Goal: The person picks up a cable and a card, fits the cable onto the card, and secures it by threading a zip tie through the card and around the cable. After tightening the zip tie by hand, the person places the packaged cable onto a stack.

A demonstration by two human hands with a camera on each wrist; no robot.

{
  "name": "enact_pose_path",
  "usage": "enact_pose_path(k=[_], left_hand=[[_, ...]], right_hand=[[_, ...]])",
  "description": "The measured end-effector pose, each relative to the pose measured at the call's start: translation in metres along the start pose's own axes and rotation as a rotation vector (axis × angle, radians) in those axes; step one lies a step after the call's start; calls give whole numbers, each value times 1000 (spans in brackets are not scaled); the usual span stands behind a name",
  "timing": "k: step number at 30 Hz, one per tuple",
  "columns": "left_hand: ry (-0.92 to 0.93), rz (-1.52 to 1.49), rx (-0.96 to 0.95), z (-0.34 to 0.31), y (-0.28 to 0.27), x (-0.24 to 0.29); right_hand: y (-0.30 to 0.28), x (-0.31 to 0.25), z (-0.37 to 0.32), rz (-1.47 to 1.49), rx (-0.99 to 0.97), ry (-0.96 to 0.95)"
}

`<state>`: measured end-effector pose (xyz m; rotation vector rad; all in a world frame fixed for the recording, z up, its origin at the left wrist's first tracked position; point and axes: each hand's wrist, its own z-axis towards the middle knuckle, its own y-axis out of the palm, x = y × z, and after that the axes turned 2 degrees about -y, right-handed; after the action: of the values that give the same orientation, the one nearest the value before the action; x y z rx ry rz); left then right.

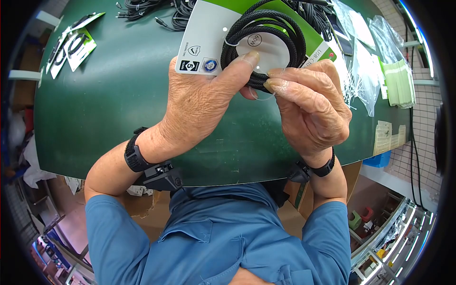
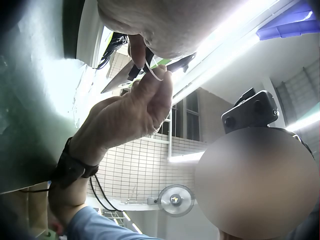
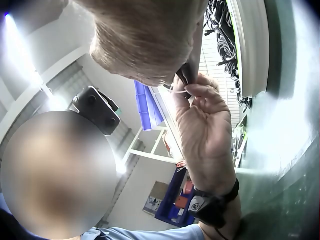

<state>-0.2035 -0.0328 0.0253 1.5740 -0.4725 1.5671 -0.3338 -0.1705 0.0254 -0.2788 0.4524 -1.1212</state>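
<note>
A coiled black braided cable [image 1: 298, 42] lies against a white and green card [image 1: 202, 35] marked 60W, held up over the table. The left hand [image 1: 199, 102] grips card and coil, its thumb across the coil's lower left. With thumb and fingertips together, the right hand [image 1: 316, 102] pinches at the coil's lower edge, where a thin clear tie [image 1: 261, 99] loops below. In the left wrist view, a pale tie [image 2: 154, 71] runs to the fingertips of the right hand [image 2: 127, 117]. The right wrist view shows the left hand [image 3: 205, 130] at the dark cable [image 3: 186, 74].
On the green table [image 1: 95, 128], carded cables [image 1: 78, 47] lie at the left and black cables [image 1: 178, 16] at the back. At the right are white ties [image 1: 349, 83], plastic bags [image 1: 365, 61] and a stack of pale green cards [image 1: 399, 85].
</note>
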Motion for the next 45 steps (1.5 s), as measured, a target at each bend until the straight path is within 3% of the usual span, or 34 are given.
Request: enact_pose_path(k=[11,19,28,31,35,39,41,43,44,45], left_hand=[[21,112,-49,-3,1,-3],[-74,19,-11,-3,1,0],[-86,-19,-20,-4,0,1],[-60,14,-39,-4,-1,-1],[-87,11,-37,-2,-2,-4],[-91,83,-20,2,-3,0],[-80,42,-17,2,-1,5],[-87,34,-26,1,2,9],[-88,24,-17,0,4,11],[-87,14,-10,0,6,14]], right_hand=[[3,-4,7,35,-87,115],[-5,-16,16,-95,-231,8],[-1,-10,15,-202,-165,-44],[-7,-16,23,-180,-306,90],[-6,-8,16,-35,-285,177],[-13,4,14,95,-144,31],[-26,19,10,48,27,-52],[-38,28,7,-16,302,200],[-46,38,3,-19,317,213],[-56,51,-1,197,406,444]])
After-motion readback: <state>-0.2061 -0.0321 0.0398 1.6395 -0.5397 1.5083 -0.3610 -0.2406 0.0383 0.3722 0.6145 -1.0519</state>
